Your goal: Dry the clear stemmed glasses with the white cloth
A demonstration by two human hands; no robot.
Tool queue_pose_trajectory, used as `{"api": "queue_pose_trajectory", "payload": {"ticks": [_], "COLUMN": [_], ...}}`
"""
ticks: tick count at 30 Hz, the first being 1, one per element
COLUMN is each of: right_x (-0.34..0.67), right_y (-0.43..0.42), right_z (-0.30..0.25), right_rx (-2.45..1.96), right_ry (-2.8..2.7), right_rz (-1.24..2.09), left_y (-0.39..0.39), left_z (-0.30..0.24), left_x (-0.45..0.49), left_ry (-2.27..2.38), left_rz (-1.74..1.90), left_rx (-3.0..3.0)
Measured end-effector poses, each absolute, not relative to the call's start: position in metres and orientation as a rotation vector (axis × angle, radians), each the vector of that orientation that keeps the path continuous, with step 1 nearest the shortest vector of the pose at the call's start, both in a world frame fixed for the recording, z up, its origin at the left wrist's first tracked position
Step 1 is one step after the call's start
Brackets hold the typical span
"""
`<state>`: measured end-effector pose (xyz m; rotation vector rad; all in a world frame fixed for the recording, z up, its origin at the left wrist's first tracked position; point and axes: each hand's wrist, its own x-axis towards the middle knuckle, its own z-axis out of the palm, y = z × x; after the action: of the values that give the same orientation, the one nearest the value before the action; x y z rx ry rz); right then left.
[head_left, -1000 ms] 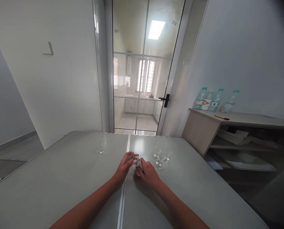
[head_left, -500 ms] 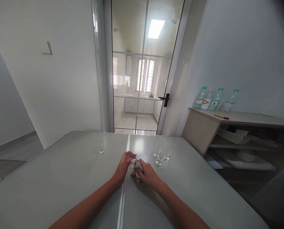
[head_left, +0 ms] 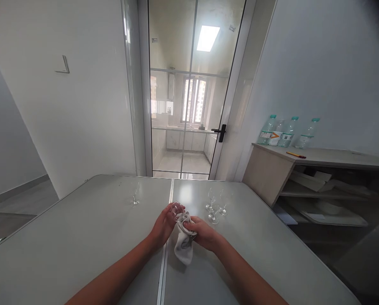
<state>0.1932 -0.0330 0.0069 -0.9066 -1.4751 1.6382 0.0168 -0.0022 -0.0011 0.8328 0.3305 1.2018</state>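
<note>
My left hand [head_left: 163,223] is closed around a small clear stemmed glass [head_left: 176,208], held above the grey table [head_left: 81,237] near its middle seam. My right hand [head_left: 202,232] grips a white cloth [head_left: 183,245] pressed against the glass; the cloth's loose end hangs down below both hands. Three more clear stemmed glasses [head_left: 215,205] stand together on the table just right of my hands. A single stemmed glass [head_left: 135,196] stands apart to the left.
A glass door with a black handle [head_left: 220,132] stands beyond the table's far edge. To the right a wooden shelf unit [head_left: 316,178] carries several water bottles [head_left: 285,133] and a pen [head_left: 296,155]. White walls close in left and right.
Both hands have lifted slightly toward me with the glass. The cloth, bunched under my right hand before, now hangs loose below the hands.
</note>
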Motion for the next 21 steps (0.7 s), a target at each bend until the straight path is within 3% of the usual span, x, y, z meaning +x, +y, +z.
{"api": "queue_pose_trajectory", "payload": {"ticks": [6,11,16,21], "right_x": [0.189,0.188,0.186,0.186], "right_y": [-0.031,-0.030,-0.032,-0.038], "right_z": [0.005,0.002,0.005,0.018], "right_rx": [-1.323,-1.422,-1.383,-1.052], "right_ry": [-1.986,-2.132,-2.050,-1.557], "right_rz": [0.576,0.230,0.390,1.348], "left_y": [0.002,0.002,0.003,0.002], "left_z": [-0.005,-0.007,-0.008,-0.001], "left_x": [0.021,0.022,0.022,0.020], "left_ry": [0.598,0.629,0.584,0.478], "left_rz": [1.324,1.332,1.310,1.301], "left_rx": [0.964,1.014,0.971,0.859]}}
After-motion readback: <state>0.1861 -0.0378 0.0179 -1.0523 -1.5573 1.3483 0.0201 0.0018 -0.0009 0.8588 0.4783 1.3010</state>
